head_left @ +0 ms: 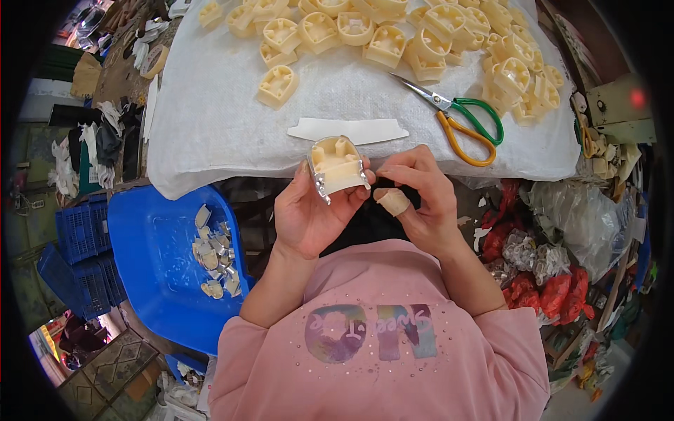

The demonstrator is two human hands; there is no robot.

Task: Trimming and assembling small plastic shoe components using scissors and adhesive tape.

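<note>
At frame centre, the left hand (309, 210) grips a cream plastic heel-shaped moulding with a silvery strip along its edge (338, 165), while the right hand (421, 200), one finger taped, pinches at its right side. Beyond lie a white paper strip (349, 130), green-and-yellow-handled scissors (460, 119) and more cream mouldings (393, 35) on white cloth (210, 119); a blue plastic tray (151, 259) holds finished pieces at lower left.

The left hand (309, 210) covers the underside of the cream moulded plastic piece with a silvery strip along its edge (338, 165), so only its hollow top shows. The right hand (421, 196) has 1 finger wrapped in pale tape, and what its fingertips pinch is too small to tell. The heap of cream plastic pieces (393, 31) runs off the top edge. In the blue plastic tub (151, 266), the small silvery scraps (214, 259) are too small to make out singly.
</note>
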